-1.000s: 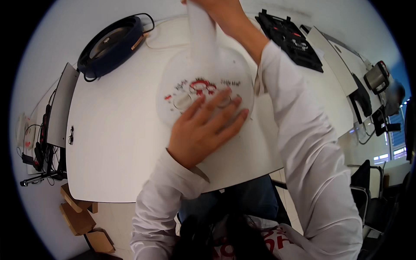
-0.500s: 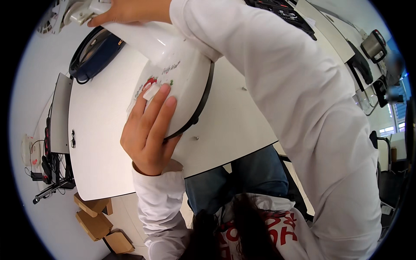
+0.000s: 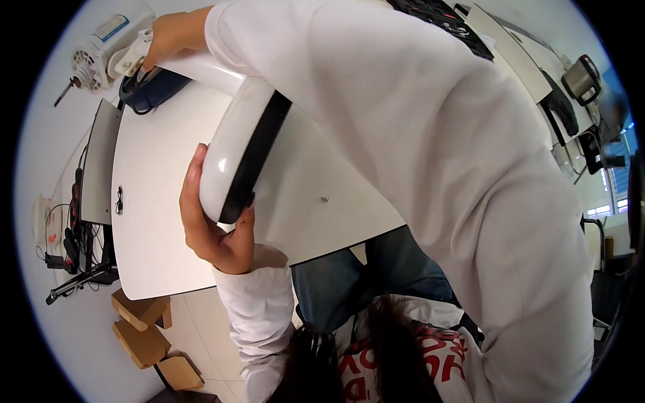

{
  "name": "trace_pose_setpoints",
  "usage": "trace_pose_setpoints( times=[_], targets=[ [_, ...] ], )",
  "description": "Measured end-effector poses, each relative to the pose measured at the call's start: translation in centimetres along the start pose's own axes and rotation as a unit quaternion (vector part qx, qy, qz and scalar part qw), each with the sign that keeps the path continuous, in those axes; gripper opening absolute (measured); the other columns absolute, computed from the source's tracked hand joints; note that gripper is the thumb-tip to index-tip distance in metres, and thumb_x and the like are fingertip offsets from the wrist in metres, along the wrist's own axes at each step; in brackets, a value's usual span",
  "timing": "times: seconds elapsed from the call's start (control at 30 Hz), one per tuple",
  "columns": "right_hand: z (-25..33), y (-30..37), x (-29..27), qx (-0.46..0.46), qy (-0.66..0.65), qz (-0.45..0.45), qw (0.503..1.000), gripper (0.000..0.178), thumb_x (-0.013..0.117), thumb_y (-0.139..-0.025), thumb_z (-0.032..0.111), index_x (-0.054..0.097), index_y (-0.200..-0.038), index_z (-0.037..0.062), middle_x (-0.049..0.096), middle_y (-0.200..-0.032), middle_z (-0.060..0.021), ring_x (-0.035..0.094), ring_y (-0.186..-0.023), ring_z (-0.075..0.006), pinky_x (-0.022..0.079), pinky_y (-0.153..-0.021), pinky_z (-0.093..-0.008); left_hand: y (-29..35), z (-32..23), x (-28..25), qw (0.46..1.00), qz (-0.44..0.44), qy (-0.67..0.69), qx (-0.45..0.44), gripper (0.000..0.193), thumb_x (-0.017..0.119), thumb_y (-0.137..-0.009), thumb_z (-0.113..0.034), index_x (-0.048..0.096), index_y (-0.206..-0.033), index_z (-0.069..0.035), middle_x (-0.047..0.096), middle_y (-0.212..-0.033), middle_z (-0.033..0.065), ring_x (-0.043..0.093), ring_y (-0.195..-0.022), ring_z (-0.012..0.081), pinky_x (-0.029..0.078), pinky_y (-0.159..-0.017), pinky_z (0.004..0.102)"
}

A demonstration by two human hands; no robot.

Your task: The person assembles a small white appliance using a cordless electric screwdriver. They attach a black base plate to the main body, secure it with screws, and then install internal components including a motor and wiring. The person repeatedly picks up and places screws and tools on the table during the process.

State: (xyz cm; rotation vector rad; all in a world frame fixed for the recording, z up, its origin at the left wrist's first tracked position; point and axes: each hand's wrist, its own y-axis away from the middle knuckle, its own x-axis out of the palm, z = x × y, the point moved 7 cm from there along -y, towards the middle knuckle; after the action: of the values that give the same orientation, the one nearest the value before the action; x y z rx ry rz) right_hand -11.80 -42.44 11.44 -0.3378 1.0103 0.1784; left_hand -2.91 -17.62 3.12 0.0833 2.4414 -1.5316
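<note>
And here's the white electric fan (image 3: 213, 72), up at ten o'clock over the table (image 3: 158, 221), tipped so its base (image 3: 225, 158) stands on edge, the black-rimmed underside facing four o'clock. The left hand (image 3: 211, 235) has that base firmly pinched at its six o'clock edge, thumb on the black rim, fingers on the other face. Further out, the right hand (image 3: 173, 37) is closed round the column's top, just beside the motor head (image 3: 111, 43), whose shaft pokes toward seven. Close behind, a navy appliance (image 3: 161, 94)! A small screw (image 3: 324, 199) lies at four o'clock from the base, a black tool case (image 3: 447, 20) at one, cardboard boxes (image 3: 141, 342) down at eight.
</note>
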Motion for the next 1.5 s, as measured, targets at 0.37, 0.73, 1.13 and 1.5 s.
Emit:
trace_pose_setpoints(
  times=[0.37, 0.73, 1.13, 1.5],
  targets=[
    [0.2, -2.7, 3.9, 0.003, 0.114, 0.122, 0.986, 0.059, 0.070, -0.070, 0.044, 0.061, -0.109, 0.0010, 0.061, -0.107, -0.0158, 0.058, -0.094, -0.0289, 0.044, -0.080, -0.0365, 0.4, 2.3, -3.0, 0.986, -0.127, 0.062, -0.089, 0.057, 0.068, -0.078, -0.013, 0.043, -0.126, 0.005, 0.054, -0.122, 0.0210, 0.054, -0.109, 0.0295, 0.041, -0.093, 0.0342],
    [0.9, -3.7, 6.5, 0.000, 0.213, 0.174, 0.961, 0.052, 0.065, -0.076, 0.042, 0.061, -0.113, 0.0058, 0.059, -0.116, -0.0153, 0.055, -0.105, -0.0287, 0.040, -0.090, -0.0374, 0.1, 2.2, -3.8, 0.980, -0.145, 0.085, -0.101, 0.060, 0.068, -0.072, 0.001, 0.044, -0.127, 0.002, 0.055, -0.121, 0.0191, 0.056, -0.108, 0.0300, 0.043, -0.092, 0.0342],
    [9.8, 14.7, -8.0, -0.182, 0.154, -0.185, 0.953, 0.027, 0.054, -0.085, 0.014, 0.061, -0.109, 0.0037, 0.060, -0.106, -0.0149, 0.055, -0.100, -0.0287, 0.043, -0.084, -0.0337, 1.8, 3.1, -4.7, 0.973, -0.171, 0.054, -0.147, 0.065, 0.069, -0.078, -0.016, 0.037, -0.132, 0.004, 0.046, -0.128, 0.0180, 0.050, -0.112, 0.0259, 0.038, -0.095, 0.0327],
    [-2.1, 33.2, 6.0, -0.145, 0.025, -0.070, 0.987, 0.031, 0.065, -0.074, 0.010, 0.061, -0.105, 0.0069, 0.053, -0.098, -0.0053, 0.054, -0.087, -0.0201, 0.049, -0.070, -0.0297, 2.8, 2.0, -3.0, 0.953, -0.227, -0.042, -0.195, 0.074, 0.060, -0.084, -0.045, 0.029, -0.136, -0.001, 0.042, -0.127, 0.0154, 0.049, -0.112, 0.0266, 0.041, -0.094, 0.0345]
  ],
)
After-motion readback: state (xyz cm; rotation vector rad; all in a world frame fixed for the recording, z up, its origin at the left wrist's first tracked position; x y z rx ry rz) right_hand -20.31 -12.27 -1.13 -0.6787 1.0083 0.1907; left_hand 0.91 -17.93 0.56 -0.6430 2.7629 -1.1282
